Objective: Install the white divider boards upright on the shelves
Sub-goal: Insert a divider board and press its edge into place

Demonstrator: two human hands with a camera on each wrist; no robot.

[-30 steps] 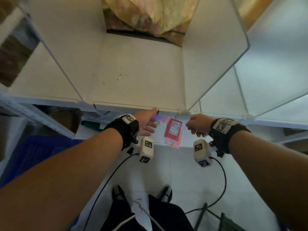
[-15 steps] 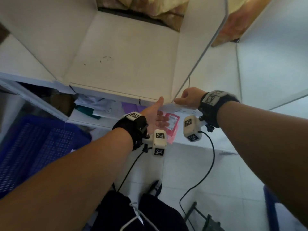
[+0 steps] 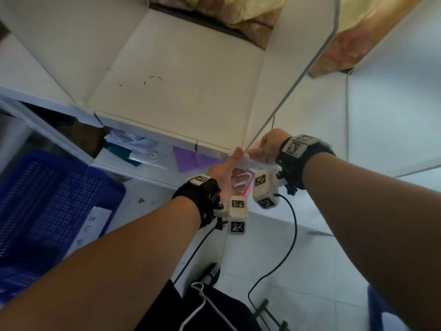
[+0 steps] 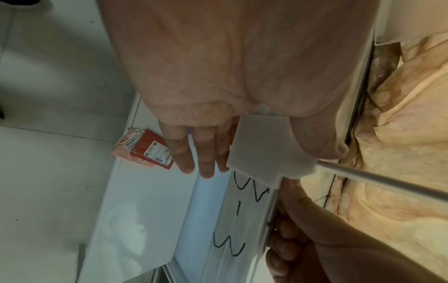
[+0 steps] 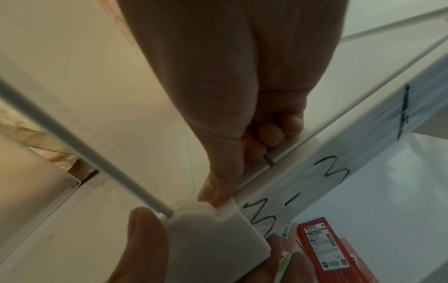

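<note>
A white divider board with a metal rim rod stands upright on the white shelf. A white plastic clip sits at its front bottom corner, on the shelf's front rail marked "3-3". My left hand pinches this clip, thumb on the shelf side and fingers under the rail. My right hand is just right of the clip, fingers curled onto the rail's top edge and thumb against the clip.
More upright dividers stand to the left and right. A red packet and purple paper lie on the lower shelf. A blue crate sits on the floor at left. Yellowish cloth hangs behind the shelf.
My right hand rose from below the shelf edge onto the rail at the divider's base. My left hand moved right and up to the clip. The head view shifted right.
</note>
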